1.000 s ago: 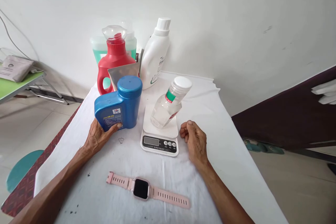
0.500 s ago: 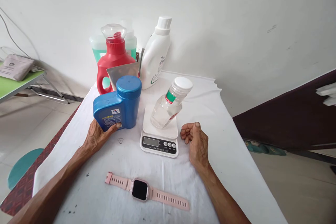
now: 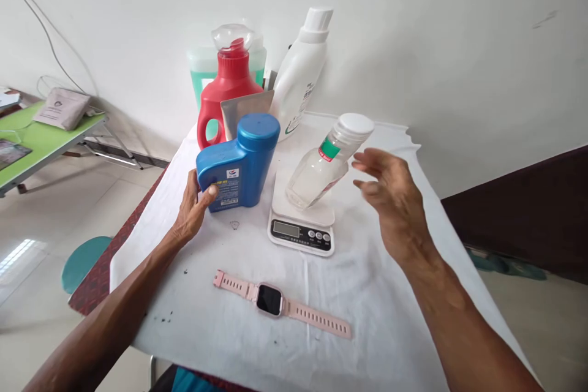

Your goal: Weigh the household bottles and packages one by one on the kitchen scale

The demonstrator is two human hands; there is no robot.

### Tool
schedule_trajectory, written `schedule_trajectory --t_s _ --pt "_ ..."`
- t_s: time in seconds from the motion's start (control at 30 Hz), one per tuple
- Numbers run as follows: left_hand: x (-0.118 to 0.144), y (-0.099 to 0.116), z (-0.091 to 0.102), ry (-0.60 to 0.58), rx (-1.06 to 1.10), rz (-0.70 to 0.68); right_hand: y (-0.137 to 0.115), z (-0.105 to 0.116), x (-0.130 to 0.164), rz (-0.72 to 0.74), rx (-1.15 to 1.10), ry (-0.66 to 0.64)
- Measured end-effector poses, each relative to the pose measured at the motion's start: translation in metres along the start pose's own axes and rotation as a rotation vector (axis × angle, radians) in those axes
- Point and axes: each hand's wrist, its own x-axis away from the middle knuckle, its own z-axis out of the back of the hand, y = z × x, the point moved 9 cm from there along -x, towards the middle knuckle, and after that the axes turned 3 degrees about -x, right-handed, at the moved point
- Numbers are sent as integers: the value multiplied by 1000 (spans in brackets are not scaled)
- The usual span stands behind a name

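My left hand [image 3: 195,208] grips the lower left of a blue plastic bottle [image 3: 245,165], thumb on its label and fingers behind it. The bottle stands on the white-covered table. To its right a clear bottle [image 3: 316,174] with a white lid and green label rests on a white kitchen scale [image 3: 301,239]; it looks tilted to the right. Beside that bottle my right hand [image 3: 390,196] is raised, fingers apart and a little blurred, holding nothing. The scale's display looks blank. Nearer to me lies a pink smartwatch [image 3: 269,300], its strap stretched out flat.
Behind the blue bottle stand a grey pouch [image 3: 243,107], a red jug [image 3: 232,79], a container of green liquid [image 3: 202,67] and a white detergent bottle [image 3: 303,67], near the wall. A green table [image 3: 43,141] and a teal stool [image 3: 85,263] are at left.
My right hand has risen from the table beside the scale toward the clear bottle's upper part, and its curled fingers have spread. The view has shifted; my left hand stays at the blue bottle.
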Motion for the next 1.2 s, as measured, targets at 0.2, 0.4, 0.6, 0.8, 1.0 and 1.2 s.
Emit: schedule_trajectory --t_s 0.2,0.4,0.6,0.8,1.0,1.2 --pt "-2 -1 10 47 97 -73 -18 -36 -14 -20 360 -4" --pt "-3 -5 15 82 133 -16 -42 -41 9 41 325 59" --pt "-1 -2 18 123 138 -7 -80 -101 51 127 152 -182" --pt "-2 -5 25 150 202 2 -69 -161 72 214 90 -254" --pt "2 8 20 130 144 -31 -54 -178 70 231 128 -211" --pt "4 7 16 147 90 20 -52 -182 74 229 156 -290"
